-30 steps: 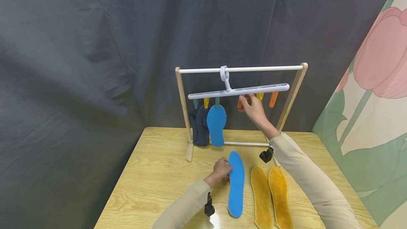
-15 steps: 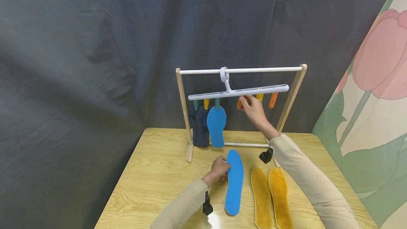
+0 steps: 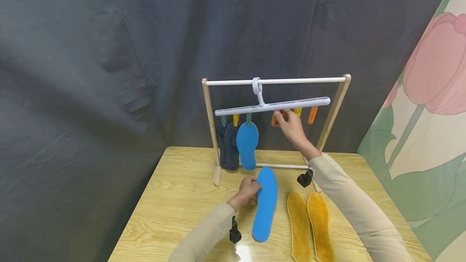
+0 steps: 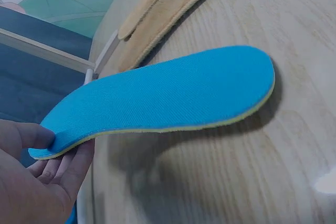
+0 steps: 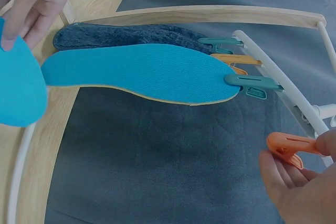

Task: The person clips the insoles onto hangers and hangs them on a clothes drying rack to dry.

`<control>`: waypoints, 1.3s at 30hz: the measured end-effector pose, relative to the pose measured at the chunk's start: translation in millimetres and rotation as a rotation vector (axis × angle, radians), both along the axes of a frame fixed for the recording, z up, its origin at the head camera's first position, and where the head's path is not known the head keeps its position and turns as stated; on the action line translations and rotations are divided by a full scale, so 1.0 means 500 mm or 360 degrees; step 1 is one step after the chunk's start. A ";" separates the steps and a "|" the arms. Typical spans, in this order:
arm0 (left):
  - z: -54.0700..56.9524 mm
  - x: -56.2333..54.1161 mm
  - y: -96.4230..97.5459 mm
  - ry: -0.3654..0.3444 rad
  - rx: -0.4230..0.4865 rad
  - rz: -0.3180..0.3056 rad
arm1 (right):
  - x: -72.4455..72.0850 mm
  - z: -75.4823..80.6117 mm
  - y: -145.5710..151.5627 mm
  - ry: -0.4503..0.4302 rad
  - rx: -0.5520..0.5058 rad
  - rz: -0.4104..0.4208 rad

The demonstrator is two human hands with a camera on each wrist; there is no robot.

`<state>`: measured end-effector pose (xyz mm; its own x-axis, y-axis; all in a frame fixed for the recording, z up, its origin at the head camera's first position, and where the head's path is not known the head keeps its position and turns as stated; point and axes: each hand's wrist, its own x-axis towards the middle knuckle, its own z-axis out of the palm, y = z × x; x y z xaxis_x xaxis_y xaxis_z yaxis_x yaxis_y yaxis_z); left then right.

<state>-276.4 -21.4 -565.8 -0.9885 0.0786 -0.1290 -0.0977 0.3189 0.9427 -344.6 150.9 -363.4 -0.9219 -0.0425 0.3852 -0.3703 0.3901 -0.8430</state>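
Observation:
My left hand [image 3: 248,188] pinches a blue insole [image 3: 265,205] by its edge, thumb on the blue face and fingers underneath; the insole is tilted just over the table. My right hand [image 3: 291,125] is raised at the white hanger [image 3: 284,105] and holds an orange clothespin [image 5: 289,144] between thumb and fingers. To its left, another blue insole [image 5: 142,72] hangs from a teal clothespin [image 5: 254,82]. Two dark fuzzy insoles [image 3: 231,146] hang beside that one at the hanger's left end, from a teal and a yellow clothespin.
Two tan fuzzy insoles [image 3: 309,225] lie side by side on the wooden table [image 3: 174,197], under my right forearm. The hanger slopes on the rack's white rod [image 3: 298,80]. A yellow clothespin [image 3: 297,111] and an orange clothespin [image 3: 312,115] hang bare at its right.
The left hand has carried the blue insole a little up and to the left, toward the rack, its lower end swinging left. The right hand stays at the orange clothespin.

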 end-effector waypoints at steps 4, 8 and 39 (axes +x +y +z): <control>0.007 -0.008 0.001 0.0009 0.0000 0.0016 | 0.003 0.004 -0.002 0.0013 0.0055 -0.0046; 0.023 -0.012 -0.001 0.0004 0.0076 -0.0017 | 0.006 0.006 -0.002 0.0024 0.0064 -0.0074; 0.118 -0.045 -0.022 0.0106 0.0296 -0.0092 | 0.007 0.010 -0.011 -0.0049 0.0024 -0.0130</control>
<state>-299.0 -32.2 -507.0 -0.9876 0.1516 -0.0413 -0.0196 0.1420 0.9897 -340.9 145.3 -358.3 -0.9339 0.0278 0.3564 -0.3106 0.4306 -0.8474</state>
